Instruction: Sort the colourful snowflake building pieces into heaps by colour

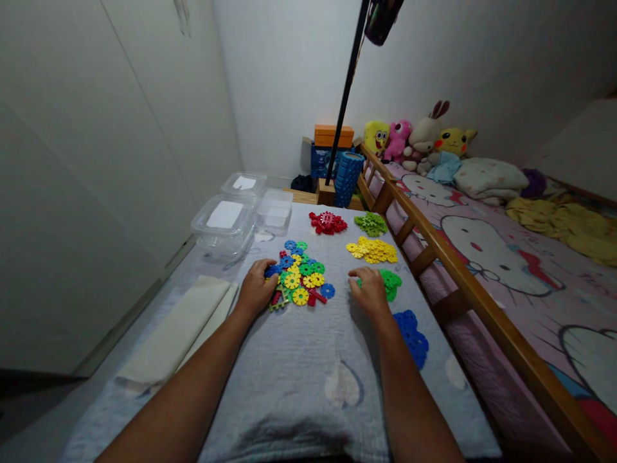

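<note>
My left hand [257, 289] rests at the left edge of a mixed pile of plastic snowflake discs [301, 278], fingers curled round a blue disc. My right hand [370, 290] lies knuckles-up beside a dark green pile [391, 283], fingers bent on a green piece. Sorted piles lie around it: red [328, 222], light green [371, 224], yellow [372, 250] and blue [412, 335]. All sit on a grey quilted cloth [308, 373].
Clear plastic lidded boxes [226, 222] stand at the far left. A folded white cloth [178, 328] lies to the left. A wooden bed rail [463, 289] runs along the right, with a patterned bed and plush toys [419, 138] behind. A black pole [344, 96] rises at the back.
</note>
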The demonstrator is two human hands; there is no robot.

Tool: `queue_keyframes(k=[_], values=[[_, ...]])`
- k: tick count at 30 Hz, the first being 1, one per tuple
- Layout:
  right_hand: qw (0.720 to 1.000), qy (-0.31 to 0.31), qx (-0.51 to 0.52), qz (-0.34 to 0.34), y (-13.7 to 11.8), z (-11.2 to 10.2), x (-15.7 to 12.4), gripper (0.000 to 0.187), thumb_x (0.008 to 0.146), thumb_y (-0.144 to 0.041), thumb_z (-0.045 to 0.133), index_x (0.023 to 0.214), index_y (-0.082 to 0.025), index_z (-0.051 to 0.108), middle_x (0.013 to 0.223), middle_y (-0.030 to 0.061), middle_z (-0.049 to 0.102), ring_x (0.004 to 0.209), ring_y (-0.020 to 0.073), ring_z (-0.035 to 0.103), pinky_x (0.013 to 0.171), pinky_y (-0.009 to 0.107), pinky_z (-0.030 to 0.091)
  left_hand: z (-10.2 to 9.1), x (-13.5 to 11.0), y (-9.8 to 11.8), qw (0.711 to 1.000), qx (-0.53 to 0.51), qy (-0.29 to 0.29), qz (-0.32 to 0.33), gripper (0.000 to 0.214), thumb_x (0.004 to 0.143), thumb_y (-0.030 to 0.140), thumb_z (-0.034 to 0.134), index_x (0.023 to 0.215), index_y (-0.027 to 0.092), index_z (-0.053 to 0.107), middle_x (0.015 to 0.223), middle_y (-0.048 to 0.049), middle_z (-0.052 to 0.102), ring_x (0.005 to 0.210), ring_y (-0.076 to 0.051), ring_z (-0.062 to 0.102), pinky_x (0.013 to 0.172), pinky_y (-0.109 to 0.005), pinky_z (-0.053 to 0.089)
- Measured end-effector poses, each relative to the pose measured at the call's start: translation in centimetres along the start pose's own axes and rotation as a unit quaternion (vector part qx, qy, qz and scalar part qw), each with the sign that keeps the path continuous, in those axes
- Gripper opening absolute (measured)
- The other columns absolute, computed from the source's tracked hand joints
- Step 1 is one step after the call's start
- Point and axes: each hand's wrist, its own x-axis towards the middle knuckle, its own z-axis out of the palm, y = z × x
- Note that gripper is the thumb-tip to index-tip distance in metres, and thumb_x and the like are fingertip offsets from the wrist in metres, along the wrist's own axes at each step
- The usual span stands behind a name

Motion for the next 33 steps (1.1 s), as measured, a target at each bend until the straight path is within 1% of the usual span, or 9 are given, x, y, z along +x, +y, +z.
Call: queue_keyframes(k=[4, 8, 13, 17, 20, 24, 27, 31, 33], values=[[0.997, -0.038, 0.042, -0.047, -3.0, 1.9, -0.5, 0.028, 0.089, -0.02, 0.056, 0.112, -0.019, 0.071, 0.115, 0.0099, 0.071, 0.108, 0.026, 0.056, 0.099, 0.039, 0.037, 0.1, 0.0, 0.0, 1.0, -0.003, 0.006, 0.0, 0.033, 0.078, 0.029, 0.051, 0.108, 0.019, 0.062, 0.113, -0.009, 0.064, 0.11, -0.025, 0.061, 0.102, -0.041, 0.048], [0.994, -0.062, 0.045, -0.072, -4.3, 3.3, -0.7, 0.036, 0.09, -0.026, 0.061, 0.126, -0.024, 0.066, 0.129, 0.0084, 0.065, 0.113, 0.0271, 0.052, 0.098, 0.04, 0.038, 0.4, 0.0, -0.2, 1.0, -0.002, 0.01, 0.002, 0.034, 0.078, 0.028, 0.051, 0.109, 0.019, 0.063, 0.114, -0.0098, 0.064, 0.11, -0.025, 0.06, 0.102, -0.042, 0.048], [0.992, -0.079, 0.043, -0.084, -4.7, 4.2, -0.5, 0.03, 0.09, -0.028, 0.064, 0.12, -0.027, 0.069, 0.125, 0.0059, 0.067, 0.112, 0.0267, 0.05, 0.096, 0.04, 0.037, 0.5, 0.1, -0.2, 1.0, 0.002, 0.01, 0.0, 0.035, 0.077, 0.027, 0.051, 0.109, 0.018, 0.063, 0.113, -0.0103, 0.064, 0.111, -0.026, 0.06, 0.103, -0.043, 0.047], [0.993, -0.065, 0.052, -0.079, -4.5, 4.6, -0.3, 0.02, 0.092, -0.025, 0.063, 0.11, -0.027, 0.072, 0.115, 0.0054, 0.07, 0.109, 0.0248, 0.051, 0.094, 0.038, 0.037, 0.5, 0.1, -0.1, 1.0, 0.004, 0.011, 0.002, 0.034, 0.077, 0.027, 0.051, 0.108, 0.018, 0.063, 0.113, -0.0105, 0.064, 0.11, -0.026, 0.06, 0.103, -0.043, 0.046], [0.994, -0.045, 0.064, -0.075, -4.4, 4.7, -0.4, 0.019, 0.096, -0.028, 0.057, 0.107, -0.027, 0.073, 0.109, 0.0051, 0.071, 0.105, 0.0232, 0.052, 0.093, 0.037, 0.036, 0.5, 0.0, -0.2, 1.0, 0.004, 0.011, 0.005, 0.034, 0.078, 0.028, 0.051, 0.108, 0.018, 0.062, 0.113, -0.0105, 0.064, 0.11, -0.026, 0.06, 0.103, -0.043, 0.047], [0.997, -0.003, 0.058, -0.054, -4.0, 4.0, -0.2, 0.025, 0.097, -0.026, 0.051, 0.102, -0.023, 0.075, 0.1, 0.0072, 0.071, 0.097, 0.023, 0.054, 0.089, 0.035, 0.037, 0.5, 0.1, -0.3, 1.0, 0.004, 0.009, 0.008, 0.033, 0.078, 0.029, 0.05, 0.107, 0.019, 0.062, 0.113, -0.0099, 0.065, 0.11, -0.025, 0.06, 0.103, -0.042, 0.047], [0.997, 0.045, 0.068, -0.016, -2.8, 2.6, 0.8, 0.029, 0.096, -0.025, 0.046, 0.096, -0.019, 0.075, 0.093, 0.0095, 0.07, 0.091, 0.0229, 0.057, 0.088, 0.035, 0.04, 0.4, 0.1, -0.2, 1.0, 0.005, 0.006, 0.003, 0.032, 0.078, 0.028, 0.05, 0.107, 0.019, 0.062, 0.114, -0.0095, 0.065, 0.111, -0.025, 0.06, 0.104, -0.042, 0.046], [0.986, 0.075, 0.131, 0.075, 0.7, 0.0, 3.7, 0.027, 0.088, -0.028, 0.049, 0.089, -0.017, 0.074, 0.091, 0.0091, 0.073, 0.084, 0.0211, 0.062, 0.082, 0.031, 0.045, 0.4, 0.1, -0.1, 1.0, 0.001, 0.006, 0.006, 0.032, 0.079, 0.029, 0.05, 0.107, 0.019, 0.062, 0.114, -0.0097, 0.065, 0.111, -0.026, 0.06, 0.104, -0.042, 0.046], [0.979, 0.089, 0.128, 0.131, 3.0, -1.4, 5.6, 0.025, 0.082, -0.028, 0.052, 0.085, -0.015, 0.073, 0.083, 0.0081, 0.073, 0.078, 0.0206, 0.063, 0.075, 0.029, 0.045, 0.4, 0.1, 0.0, 1.0, 0.001, 0.005, 0.007, 0.033, 0.079, 0.03, 0.05, 0.107, 0.018, 0.062, 0.114, -0.0104, 0.065, 0.111, -0.026, 0.06, 0.104, -0.042, 0.046]])
